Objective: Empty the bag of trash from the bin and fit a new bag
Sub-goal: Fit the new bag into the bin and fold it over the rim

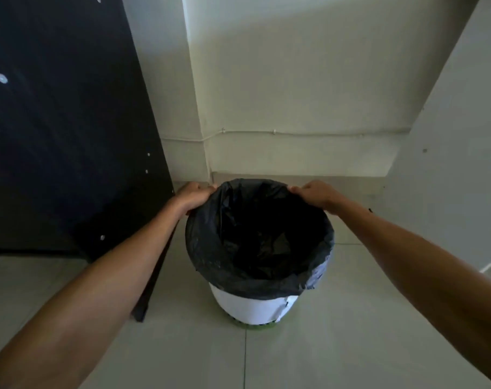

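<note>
Head view, item: your left hand (192,196) and right hand (316,195) each pinched the far rim of the black bag (210,248) lining the white bin (250,307) on the tiled floor (351,346), dark cabinet (64,122) just left.

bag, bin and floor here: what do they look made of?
The bag looks like thin black plastic film: crinkled, faintly glossy folds. The bin looks smooth, matte white, probably plastic, possibly a paper wrap: visible seam. The floor looks like pale tile: grout lines, soft sheen.
</note>
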Demonstrator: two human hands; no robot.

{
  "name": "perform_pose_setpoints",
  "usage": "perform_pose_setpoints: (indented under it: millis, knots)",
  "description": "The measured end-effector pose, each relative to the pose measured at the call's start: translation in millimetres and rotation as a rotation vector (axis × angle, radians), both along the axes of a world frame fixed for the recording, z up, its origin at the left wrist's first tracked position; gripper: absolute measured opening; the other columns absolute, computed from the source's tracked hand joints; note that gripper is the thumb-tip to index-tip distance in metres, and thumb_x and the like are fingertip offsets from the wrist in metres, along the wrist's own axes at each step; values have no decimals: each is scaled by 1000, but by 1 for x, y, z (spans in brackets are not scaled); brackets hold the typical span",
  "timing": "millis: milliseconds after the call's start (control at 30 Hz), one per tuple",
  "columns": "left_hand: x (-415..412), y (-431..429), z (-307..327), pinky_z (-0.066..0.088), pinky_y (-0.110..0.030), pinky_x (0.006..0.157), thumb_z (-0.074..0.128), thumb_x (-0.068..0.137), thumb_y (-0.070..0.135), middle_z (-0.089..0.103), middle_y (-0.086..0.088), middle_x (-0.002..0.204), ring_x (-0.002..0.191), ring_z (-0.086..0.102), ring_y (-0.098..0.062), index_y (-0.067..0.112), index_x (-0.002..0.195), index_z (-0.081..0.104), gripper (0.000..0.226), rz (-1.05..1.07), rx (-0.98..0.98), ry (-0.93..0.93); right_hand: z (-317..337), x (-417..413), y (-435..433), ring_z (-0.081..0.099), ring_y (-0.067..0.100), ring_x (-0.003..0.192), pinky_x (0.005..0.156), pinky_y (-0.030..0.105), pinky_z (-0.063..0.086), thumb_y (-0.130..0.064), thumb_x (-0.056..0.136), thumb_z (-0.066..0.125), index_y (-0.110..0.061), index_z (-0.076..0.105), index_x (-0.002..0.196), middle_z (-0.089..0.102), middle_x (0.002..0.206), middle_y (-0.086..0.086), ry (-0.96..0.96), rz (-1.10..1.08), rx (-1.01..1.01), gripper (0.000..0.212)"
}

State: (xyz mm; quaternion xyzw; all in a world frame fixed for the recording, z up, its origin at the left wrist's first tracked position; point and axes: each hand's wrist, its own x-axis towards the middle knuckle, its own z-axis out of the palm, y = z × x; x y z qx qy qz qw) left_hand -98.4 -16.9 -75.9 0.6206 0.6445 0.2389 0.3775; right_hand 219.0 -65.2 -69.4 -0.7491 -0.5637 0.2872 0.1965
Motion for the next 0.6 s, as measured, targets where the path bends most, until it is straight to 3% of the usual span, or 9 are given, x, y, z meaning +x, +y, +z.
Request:
perform_pose_setpoints:
  millis: [100,233,300,367,467,600]
  knots:
    - [5,-18,-5,46,-30,82,53,94,54,64,-4,105,104,62,-23,9,97,67,46,31,14,-55,-3,-6,-8,64,29,85,76,33,48,-61,84,60,-5,66,74,65,87,14,64,-70,40,57]
    - [9,-26,-8,43,-30,81,61,92,48,59,-3,109,101,56,-22,14,114,62,40,151,115,-95,-10,-9,-12,59,24,66,61,31,43,-54,78,72,-7,56,58,56,62,8,199,-170,127,54]
    - [9,-27,-8,41,-28,81,64,91,45,56,-1,111,101,54,-21,17,116,58,38,180,130,-117,-12,-6,-13,67,27,71,64,35,52,-54,74,76,5,65,73,64,69,12,269,-189,151,60]
    - [8,-25,-9,47,-30,85,65,89,46,62,-2,112,103,58,-23,19,108,62,34,196,116,-131,-8,-2,-14,71,33,88,78,41,57,-49,76,76,7,70,91,73,91,18,371,-200,127,58]
    - [2,-25,-8,51,-34,88,63,84,58,67,-3,103,99,62,-25,19,98,67,41,169,70,-75,7,-3,-26,64,27,99,85,36,52,-50,84,68,-4,65,109,67,112,9,403,-202,-30,53]
    - [-2,-31,-5,41,-29,75,59,89,57,59,-4,99,92,55,-23,14,99,61,44,174,78,-26,2,-7,-44,53,30,110,90,39,45,-46,99,46,-9,55,116,51,112,7,350,-279,-95,42]
